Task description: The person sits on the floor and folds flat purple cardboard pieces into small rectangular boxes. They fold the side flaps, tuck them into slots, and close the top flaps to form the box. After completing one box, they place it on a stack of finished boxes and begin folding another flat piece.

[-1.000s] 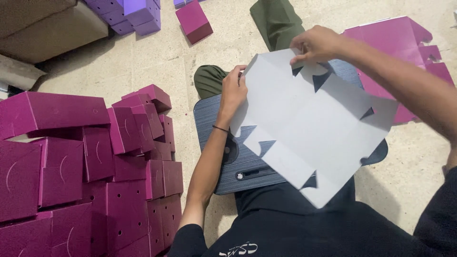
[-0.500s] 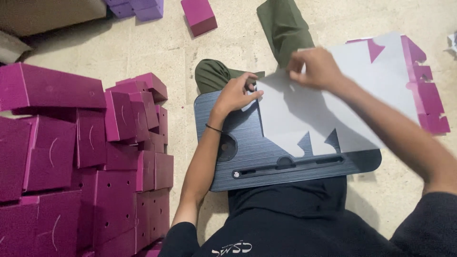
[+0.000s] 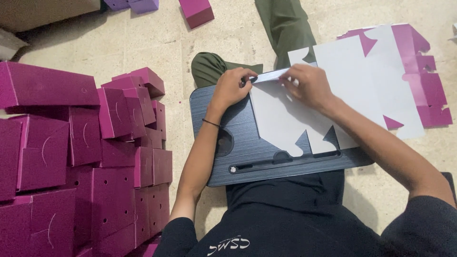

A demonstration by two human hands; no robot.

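Observation:
A flat white card sheet [image 3: 285, 121] with cut notches lies white side up on a dark grey lap tray [image 3: 247, 152] across my legs. My left hand [image 3: 231, 88] pinches the sheet's far edge near its left corner, where a narrow strip is folded up. My right hand [image 3: 307, 85] presses on the same far edge a little to the right. Both hands touch the sheet.
A heap of folded magenta boxes [image 3: 81, 157] fills the floor on the left. Flat magenta-and-white box blanks [image 3: 404, 76] lie on the floor at right. A single magenta box [image 3: 196, 12] and purple boxes [image 3: 131, 4] sit at the top. My green-trousered legs [image 3: 281, 28] stretch ahead.
The sheet was held up in the air a second ago; it has come down flat onto the lap tray, and both hands have moved to its far edge.

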